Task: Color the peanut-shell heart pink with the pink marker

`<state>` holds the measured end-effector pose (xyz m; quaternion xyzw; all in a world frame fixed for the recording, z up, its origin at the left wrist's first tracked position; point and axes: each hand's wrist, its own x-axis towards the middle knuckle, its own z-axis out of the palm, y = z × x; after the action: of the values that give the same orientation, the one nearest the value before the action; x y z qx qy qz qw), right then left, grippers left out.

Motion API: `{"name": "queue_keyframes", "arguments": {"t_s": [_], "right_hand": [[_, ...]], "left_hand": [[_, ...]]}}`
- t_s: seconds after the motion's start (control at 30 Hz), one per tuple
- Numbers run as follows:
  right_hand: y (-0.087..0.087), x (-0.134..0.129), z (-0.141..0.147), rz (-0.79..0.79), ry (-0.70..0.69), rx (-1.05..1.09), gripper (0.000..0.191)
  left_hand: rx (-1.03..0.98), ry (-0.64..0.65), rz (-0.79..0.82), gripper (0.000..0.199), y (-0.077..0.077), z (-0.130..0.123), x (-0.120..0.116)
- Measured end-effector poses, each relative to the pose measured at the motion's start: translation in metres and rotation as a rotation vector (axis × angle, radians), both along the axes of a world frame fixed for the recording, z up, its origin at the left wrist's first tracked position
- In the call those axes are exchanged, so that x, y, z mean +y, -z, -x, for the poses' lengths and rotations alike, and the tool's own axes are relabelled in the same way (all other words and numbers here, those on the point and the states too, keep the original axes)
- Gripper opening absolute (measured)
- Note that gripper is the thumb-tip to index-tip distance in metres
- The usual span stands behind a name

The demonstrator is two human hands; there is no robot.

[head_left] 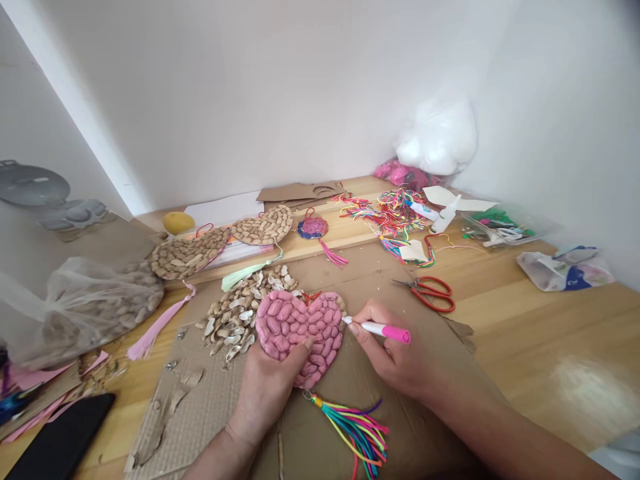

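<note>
A heart covered in peanut shells (300, 327), mostly coloured pink, is gripped at its lower left by my left hand (273, 380), thumb across the front. Some shells along its upper right edge are still tan. My right hand (383, 347) pinches a white marker with a pink end (383, 330); its tip touches or nearly touches the heart's right edge. From the heart's bottom point hangs a multicoloured tassel (350, 427). A red cord (313, 297) shows at the top notch. Behind the heart lies a pile of peanut shells (230, 320) on the cardboard (390, 280).
Red-handled scissors (434, 293) lie right of the heart. Farther back are two tan shell-covered pieces (193, 253), a small round pink and blue piece (313, 228), tangled coloured threads (395, 210) and a glue bottle (446, 215). A bag of peanuts (110, 300) and a black phone (63, 440) sit left.
</note>
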<state>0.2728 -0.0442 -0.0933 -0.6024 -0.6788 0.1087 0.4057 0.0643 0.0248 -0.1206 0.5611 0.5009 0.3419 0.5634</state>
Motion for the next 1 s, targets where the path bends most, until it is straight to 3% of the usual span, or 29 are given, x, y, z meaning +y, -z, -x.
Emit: {"name": "queue_keyframes", "arguments": {"t_s": [0.13, 0.33, 0.57, 0.77, 1.0], "right_hand": [[0.012, -0.001, 0.005, -0.059, -0.125, -0.038, 0.014], [0.013, 0.002, -0.002, -0.02, -0.008, 0.052, 0.013], [0.012, 0.001, 0.0, 0.008, -0.027, 0.063, 0.015], [0.016, 0.003, -0.006, 0.105, 0.044, 0.093, 0.016], [0.017, 0.002, -0.005, 0.074, 0.064, 0.093, 0.018]], "left_hand": [[0.029, -0.027, -0.033, 0.045, -0.001, -0.002, 0.0], [-0.01, -0.007, -0.016, 0.044, -0.003, -0.003, -0.001], [0.02, -0.03, -0.044, 0.042, -0.005, -0.004, -0.001], [0.014, -0.015, -0.027, 0.041, -0.004, -0.003, -0.001], [0.028, -0.025, -0.016, 0.045, -0.001, -0.002, 0.0]]}}
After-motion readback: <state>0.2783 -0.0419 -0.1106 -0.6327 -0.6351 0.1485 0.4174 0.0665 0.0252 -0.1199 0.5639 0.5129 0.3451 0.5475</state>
